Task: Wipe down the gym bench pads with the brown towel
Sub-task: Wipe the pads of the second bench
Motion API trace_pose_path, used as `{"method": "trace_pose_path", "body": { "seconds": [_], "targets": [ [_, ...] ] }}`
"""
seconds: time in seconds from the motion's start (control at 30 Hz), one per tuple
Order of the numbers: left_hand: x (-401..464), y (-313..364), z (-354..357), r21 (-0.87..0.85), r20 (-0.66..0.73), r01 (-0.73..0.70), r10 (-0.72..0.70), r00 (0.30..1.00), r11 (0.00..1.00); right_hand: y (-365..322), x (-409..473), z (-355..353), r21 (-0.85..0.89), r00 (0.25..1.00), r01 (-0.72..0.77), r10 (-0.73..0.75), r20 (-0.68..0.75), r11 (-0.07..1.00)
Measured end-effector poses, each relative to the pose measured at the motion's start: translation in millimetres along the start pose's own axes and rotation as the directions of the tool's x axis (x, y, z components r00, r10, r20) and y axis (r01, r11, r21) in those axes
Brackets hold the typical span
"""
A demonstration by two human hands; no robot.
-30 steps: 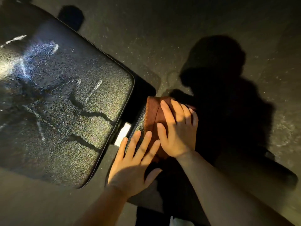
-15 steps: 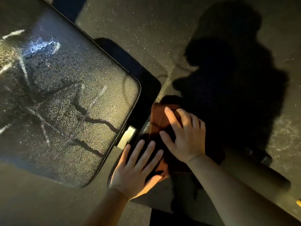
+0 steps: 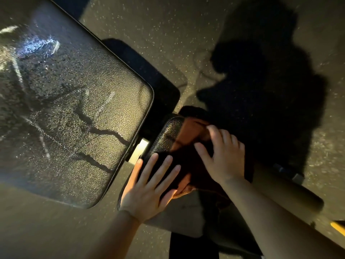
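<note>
Brown towel (image 3: 188,131), pressed on the small seat pad (image 3: 168,135) at 5 o'clock of the large cracked pad (image 3: 74,109), now sits further across under my flat right hand (image 3: 222,157), left hand (image 3: 149,186) spread steadying, so this pad seems mid-wipe.

two bare forearms, no sleeves; left hand (image 3: 147,187), right hand (image 3: 224,157)

Speckled grey floor (image 3: 149,30) all around, darkened at upper right by a large shadow (image 3: 261,86). Pale metal bracket (image 3: 140,148) in the gap between the pads. Small yellow thing (image 3: 338,227) at the right edge, too cropped to identify.
</note>
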State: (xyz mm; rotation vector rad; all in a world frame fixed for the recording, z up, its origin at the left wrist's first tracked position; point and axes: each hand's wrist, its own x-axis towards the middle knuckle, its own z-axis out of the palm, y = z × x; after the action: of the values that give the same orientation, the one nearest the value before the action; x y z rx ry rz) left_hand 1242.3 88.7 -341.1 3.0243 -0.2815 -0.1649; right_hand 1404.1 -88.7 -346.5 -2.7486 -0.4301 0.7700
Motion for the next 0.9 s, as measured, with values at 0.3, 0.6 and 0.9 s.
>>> {"method": "trace_pose_path", "body": {
  "seconds": [0.3,0.6,0.9],
  "targets": [
    [1,0,-5,0.012,0.043,0.046,-0.047,0.998,0.999,-8,0,-11,-0.007,0.994,0.047,-0.046,0.101,0.999],
    [3,-1,-9,0.11,0.069,0.051,-0.059,0.996,0.993,-48,30,-19,0.078,0.955,0.256,-0.264,0.135,0.964],
    [22,21,-9,0.111,-0.05,0.095,-0.09,0.995,0.989,23,-12,-6,-0.001,0.974,0.218,-0.218,0.062,0.976]
  ]
}}
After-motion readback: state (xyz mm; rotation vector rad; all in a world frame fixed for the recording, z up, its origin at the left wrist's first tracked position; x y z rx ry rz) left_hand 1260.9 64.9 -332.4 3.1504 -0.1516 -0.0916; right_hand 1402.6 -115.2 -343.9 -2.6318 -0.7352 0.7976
